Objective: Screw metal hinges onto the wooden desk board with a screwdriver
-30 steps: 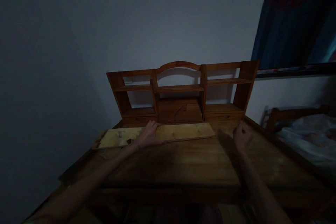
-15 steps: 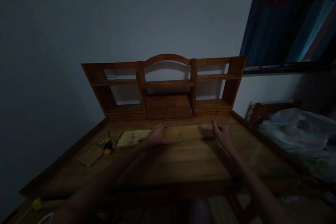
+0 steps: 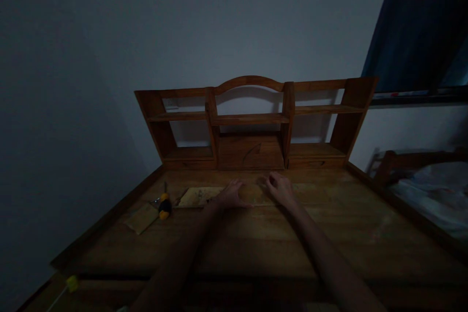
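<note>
A long pale wooden plank (image 3: 199, 196) lies flat on a wooden desk (image 3: 263, 234), just in front of the desk's shelf unit. My left hand (image 3: 230, 195) rests palm down on the plank near its middle, fingers stretched out. My right hand (image 3: 280, 188) lies close beside it on the same plank, fingers loosely curled down onto the wood. The scene is dim and the plank's right end is hard to make out.
A wooden shelf unit (image 3: 252, 124) with an arched top stands at the desk's back against a grey wall. A yellow-and-black tool (image 3: 164, 204) and a small wooden block (image 3: 142, 218) lie at the left. A bed (image 3: 431, 190) stands to the right.
My right hand has moved left along the plank to sit next to my left hand. The view has shifted a little; the plank has moved rightward onto the desk since one second ago.
</note>
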Available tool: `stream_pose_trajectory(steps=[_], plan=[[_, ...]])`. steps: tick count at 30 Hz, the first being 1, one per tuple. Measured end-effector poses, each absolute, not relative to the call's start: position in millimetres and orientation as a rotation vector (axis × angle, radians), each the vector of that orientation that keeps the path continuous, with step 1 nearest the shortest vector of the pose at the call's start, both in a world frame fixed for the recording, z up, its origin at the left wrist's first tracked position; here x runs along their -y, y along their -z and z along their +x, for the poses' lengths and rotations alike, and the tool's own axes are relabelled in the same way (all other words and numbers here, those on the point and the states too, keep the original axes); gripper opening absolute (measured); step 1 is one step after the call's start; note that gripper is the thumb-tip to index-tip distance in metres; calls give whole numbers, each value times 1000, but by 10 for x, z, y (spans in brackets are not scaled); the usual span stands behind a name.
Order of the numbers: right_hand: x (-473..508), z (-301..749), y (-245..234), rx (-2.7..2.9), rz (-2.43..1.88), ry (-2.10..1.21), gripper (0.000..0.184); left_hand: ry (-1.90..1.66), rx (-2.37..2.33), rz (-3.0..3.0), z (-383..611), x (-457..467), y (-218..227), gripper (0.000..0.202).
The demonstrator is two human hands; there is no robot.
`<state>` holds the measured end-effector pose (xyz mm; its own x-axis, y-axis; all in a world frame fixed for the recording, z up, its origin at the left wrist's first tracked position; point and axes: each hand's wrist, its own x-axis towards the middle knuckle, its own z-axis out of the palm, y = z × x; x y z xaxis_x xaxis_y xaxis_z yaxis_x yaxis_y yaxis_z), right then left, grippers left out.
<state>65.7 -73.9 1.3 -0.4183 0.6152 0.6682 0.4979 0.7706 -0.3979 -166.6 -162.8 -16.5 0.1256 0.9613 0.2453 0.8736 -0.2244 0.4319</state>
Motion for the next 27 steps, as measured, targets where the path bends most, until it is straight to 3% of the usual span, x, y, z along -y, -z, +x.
stream_pose_trajectory(steps=[14,20,27], plan=[[573,800,133,2254,-877,-222,32,-716,-1848,2361,-1600,1730,163,84],[589,828,144,2343,-878,-263,34,-789,-1836,2359,-1597,1715,158,57],[601,796,121,2366,-910,-230,33,-864,-1789,2364,-1592,1661,170,46]])
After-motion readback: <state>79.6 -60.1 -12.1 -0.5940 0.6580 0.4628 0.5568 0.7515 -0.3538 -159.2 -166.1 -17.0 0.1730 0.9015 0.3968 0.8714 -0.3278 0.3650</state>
